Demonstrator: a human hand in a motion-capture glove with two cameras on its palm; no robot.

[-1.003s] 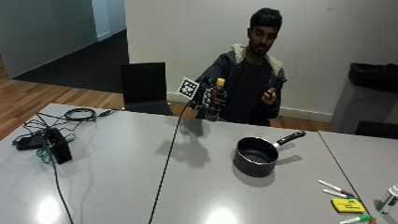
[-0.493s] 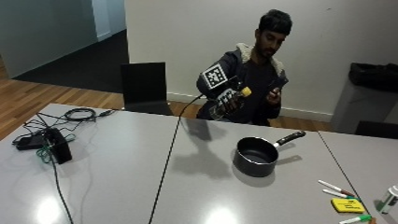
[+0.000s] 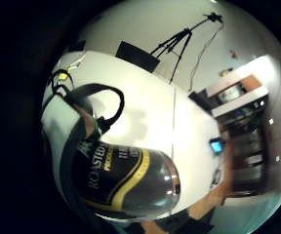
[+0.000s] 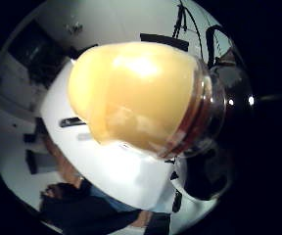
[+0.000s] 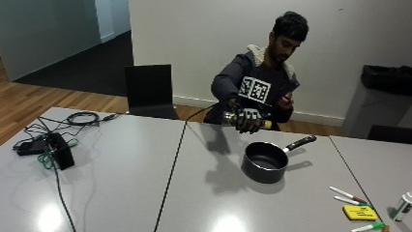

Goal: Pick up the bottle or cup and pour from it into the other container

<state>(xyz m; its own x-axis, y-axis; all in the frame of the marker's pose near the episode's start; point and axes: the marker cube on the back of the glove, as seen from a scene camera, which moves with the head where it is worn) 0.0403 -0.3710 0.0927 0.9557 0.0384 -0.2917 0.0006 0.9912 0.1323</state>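
- Two containers were in play: a dark glass bottle with a yellow cap and a black-and-yellow label (image 5: 244, 121), and a black metal saucepan with a long black handle (image 5: 265, 162).
- The gloved right hand (image 5: 248, 119) had its fingers curled round the bottle's body, holding it in the air above the grey table (image 5: 128, 183), near the person's chest.
- The bottle lay roughly on its side, cap end towards the saucepan's side; bottle and saucepan were apart, the bottle up and behind the pan's rim.
- Step in hand, as judged: the tilt before the pour. The pick-up looked done; pouring had not begun, since no stream showed.
- In the thumb-side palm view the yellow cap (image 4: 131, 98) filled the field and appeared to be on the neck. If it was closed, nothing could leave the bottle until it came off; the bare left hand (image 5: 285, 102) was raised near the chest and free for that.
- Next move called for, as judged: carry the mouth forward over the pan's opening, then tip further.
- Contents: the saucepan's inside looked dark and bare; nothing was seen in it. The bottle's glass was too dark to tell its fill level.
- The little-finger-side palm view showed the label's lettering (image 3: 116, 170) close against the palm.
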